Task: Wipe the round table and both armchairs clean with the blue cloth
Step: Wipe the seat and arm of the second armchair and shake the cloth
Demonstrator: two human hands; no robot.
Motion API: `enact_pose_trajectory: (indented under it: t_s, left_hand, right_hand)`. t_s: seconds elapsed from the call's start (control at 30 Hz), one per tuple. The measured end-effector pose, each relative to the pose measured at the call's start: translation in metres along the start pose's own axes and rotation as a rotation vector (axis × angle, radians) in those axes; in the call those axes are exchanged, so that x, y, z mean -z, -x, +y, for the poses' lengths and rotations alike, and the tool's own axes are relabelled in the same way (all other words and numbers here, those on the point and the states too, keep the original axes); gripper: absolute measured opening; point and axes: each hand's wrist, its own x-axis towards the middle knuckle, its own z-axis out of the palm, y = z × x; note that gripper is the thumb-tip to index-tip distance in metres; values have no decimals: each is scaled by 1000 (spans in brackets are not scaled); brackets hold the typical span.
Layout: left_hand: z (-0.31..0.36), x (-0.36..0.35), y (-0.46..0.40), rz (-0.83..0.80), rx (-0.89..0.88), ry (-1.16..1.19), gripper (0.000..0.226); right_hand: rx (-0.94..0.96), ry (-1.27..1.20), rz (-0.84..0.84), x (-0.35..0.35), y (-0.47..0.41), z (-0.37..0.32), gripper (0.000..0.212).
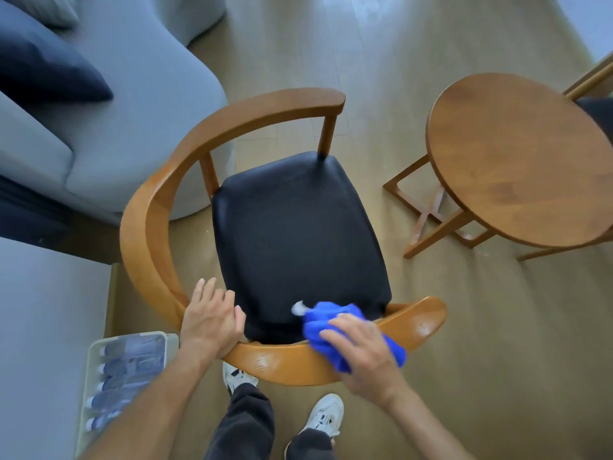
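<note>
A wooden armchair (156,207) with a curved back rail and a black seat stands right in front of me, seen from behind and above. My left hand (210,322) grips the back rail at its near left part, fingers curled over the inner edge. My right hand (363,355) presses the bunched blue cloth (326,318) onto the rail's near right part, fingers spread over it. The round wooden table (524,161) stands to the right on crossed legs. A second armchair (593,78) shows only partly at the far right edge, behind the table.
A grey sofa (139,94) with a dark cushion (46,71) fills the upper left, and a grey surface the lower left. A white crate of water bottles (122,373) sits on the floor by my left leg. Wooden floor lies between chair and table.
</note>
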Motion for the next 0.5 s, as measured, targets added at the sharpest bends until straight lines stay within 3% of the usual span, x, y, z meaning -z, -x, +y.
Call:
enact_pose_trajectory:
  t_s: [0.07, 0.13, 0.2, 0.27, 0.33, 0.43, 0.5]
  left_hand:
    - [-1, -1, 1, 3, 9, 2, 56]
    - [0, 0, 0, 11, 8, -5, 55]
    - [-1, -2, 0, 32, -3, -9, 53]
    - [-1, -3, 0, 45, -18, -1, 52]
    - [-1, -6, 0, 75, -30, -2, 53]
    - [0, -5, -1, 57, -3, 36, 54]
    - [2, -2, -3, -30, 43, 94, 44]
  right_hand:
    - [-164, 91, 53, 31, 6, 46, 36]
    - [-453, 145, 141, 48, 9, 80, 49]
    - [-658, 168, 239, 44, 6, 85, 50]
    - [-639, 209, 286, 25, -2, 58, 43]
    - [-471, 183, 276, -4, -8, 8, 29]
    - [-300, 2, 199, -46, -21, -75, 23]
    - [-331, -183, 132, -54, -33, -103, 31]
